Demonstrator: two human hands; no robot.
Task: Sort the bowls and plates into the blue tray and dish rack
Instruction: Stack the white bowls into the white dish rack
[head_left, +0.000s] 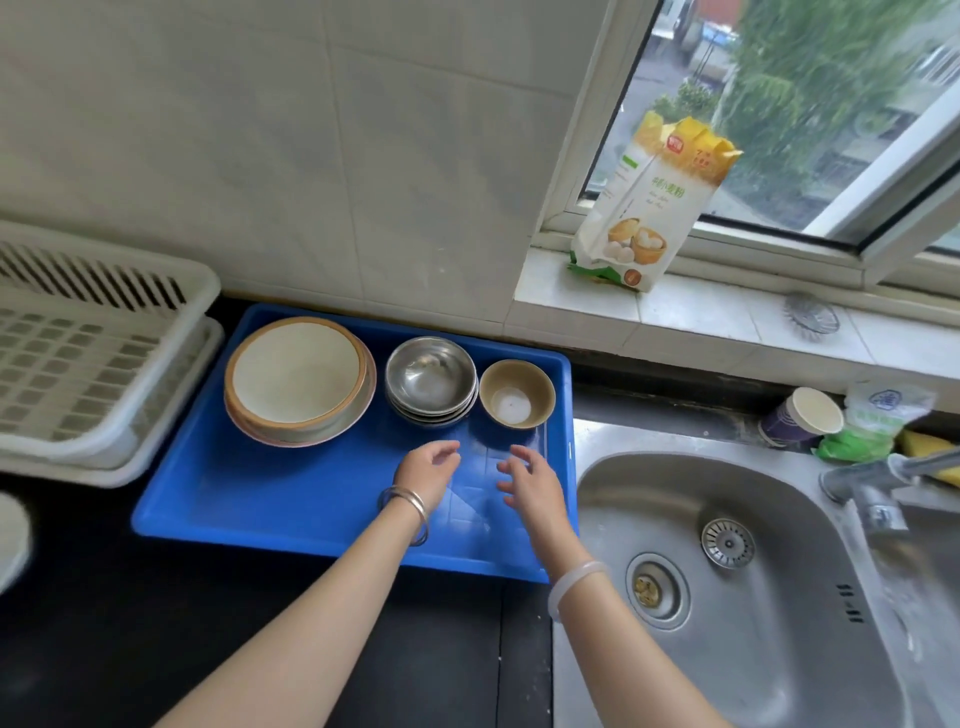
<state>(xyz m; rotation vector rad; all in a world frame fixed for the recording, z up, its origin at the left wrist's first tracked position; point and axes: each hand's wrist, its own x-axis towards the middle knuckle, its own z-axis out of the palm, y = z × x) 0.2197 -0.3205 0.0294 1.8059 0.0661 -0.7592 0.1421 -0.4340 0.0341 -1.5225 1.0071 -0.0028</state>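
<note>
A blue tray (249, 499) lies on the dark counter. Along its far side stand a stack of cream plates (298, 379), a stack of steel bowls (431, 379) and a tan ceramic bowl (517, 392). A white dish rack (88, 358) sits to the left of the tray with nothing visible in it. My left hand (426, 470) and my right hand (530, 483) hover over the tray's right part, just in front of the bowls. Both have relaxed, loosely curved fingers and hold nothing.
A steel sink (727, 571) with a tap (878, 488) lies right of the tray. A paper cup (802, 415) and packets stand behind the sink. A flour bag (649, 208) stands on the windowsill. A white object (10, 535) shows at the left edge.
</note>
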